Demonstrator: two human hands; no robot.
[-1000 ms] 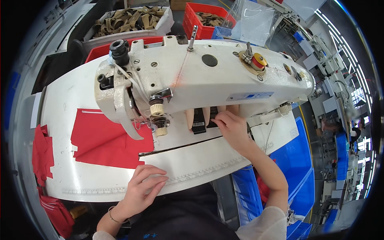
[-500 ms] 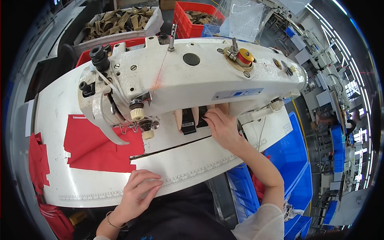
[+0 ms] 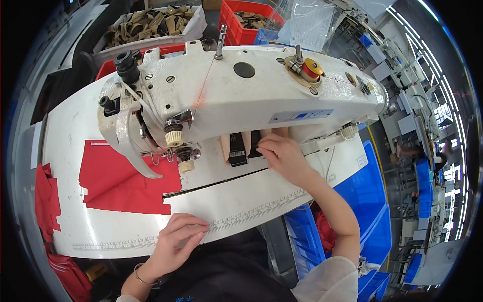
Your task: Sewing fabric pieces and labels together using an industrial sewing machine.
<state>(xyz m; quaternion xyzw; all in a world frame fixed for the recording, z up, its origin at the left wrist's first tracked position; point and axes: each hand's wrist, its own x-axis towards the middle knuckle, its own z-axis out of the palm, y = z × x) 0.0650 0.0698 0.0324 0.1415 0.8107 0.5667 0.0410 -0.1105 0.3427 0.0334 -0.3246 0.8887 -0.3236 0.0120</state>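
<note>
A white sewing machine [image 3: 236, 93] sits on a curved white table [image 3: 110, 231]. Beneath its arm a holder of pale dividers holds black labels [image 3: 237, 149]. My right hand [image 3: 284, 158] reaches under the arm, fingers bent and closed at the labels; what is between their tips is hidden. My left hand [image 3: 178, 241] rests at the table's front edge on the printed ruler [image 3: 261, 206], fingers loosely curved and apart, holding nothing. Red fabric [image 3: 123, 181] lies folded left of the needle area, partly under the presser area, with more red pieces [image 3: 46, 196] at the left edge.
Behind the machine stand a white bin of khaki pieces [image 3: 148, 30] and a red crate [image 3: 236, 12]. Blue bins [image 3: 365, 181] flank the table's right side. Red cloth [image 3: 65, 272] hangs lower left. Workstations and a distant person [image 3: 440, 158] are at far right.
The view has shifted slightly, moving the machine leftward in the picture since a second ago. My right hand's fingers have shifted slightly at the labels; my left hand stays at the front edge.
</note>
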